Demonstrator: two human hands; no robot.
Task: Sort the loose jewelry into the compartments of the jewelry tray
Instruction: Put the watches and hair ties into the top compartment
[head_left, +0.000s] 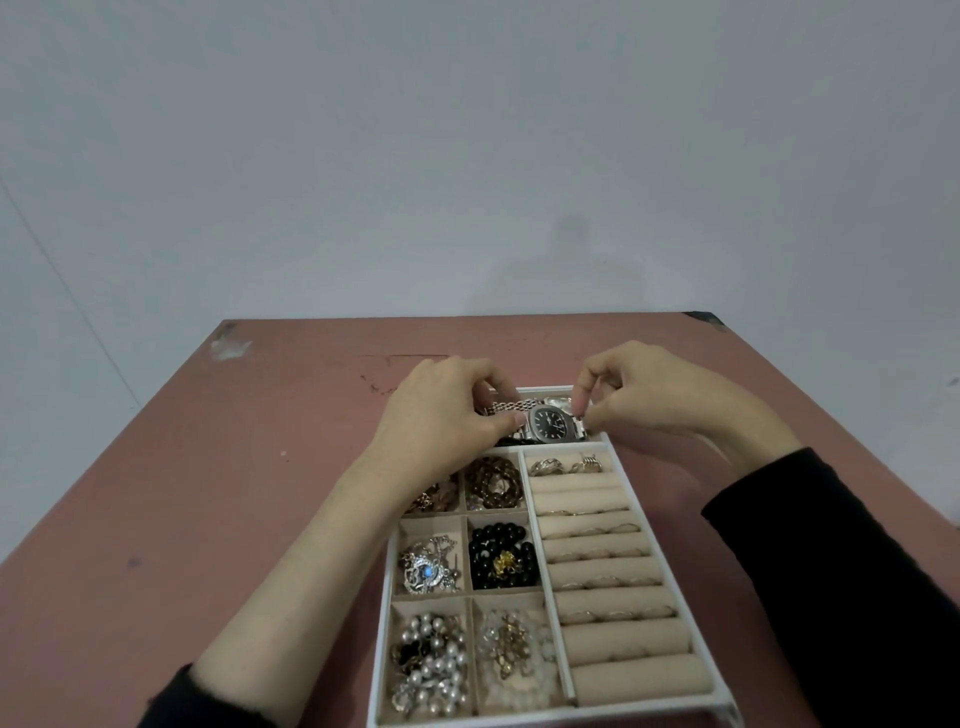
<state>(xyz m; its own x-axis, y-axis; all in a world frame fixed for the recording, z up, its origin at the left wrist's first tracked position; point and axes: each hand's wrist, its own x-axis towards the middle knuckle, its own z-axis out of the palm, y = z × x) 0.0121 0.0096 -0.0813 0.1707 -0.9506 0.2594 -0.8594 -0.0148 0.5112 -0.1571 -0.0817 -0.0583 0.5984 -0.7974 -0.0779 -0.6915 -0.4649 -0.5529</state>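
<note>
Found left grip (441, 410) pinching the metal strap left of the dial and right grip (649, 395) pinching the opposite end, with the watch (551, 422) held at the long compartment (545, 388) along the upper end of the jewelry tray (545, 716), centre frame on the bench (260, 467). Lower level, dial up; tuck both strap ends inside the walls, mind pieces lying beneath, then release both sides together. Counted 1 watch, 1 tray, 6 square compartments (501, 556) lower left, all filled, 1 ring-roll section (618, 639) lower right, 2 chunky rings (548, 466) on its top roll; thinner rings too small to count.
</note>
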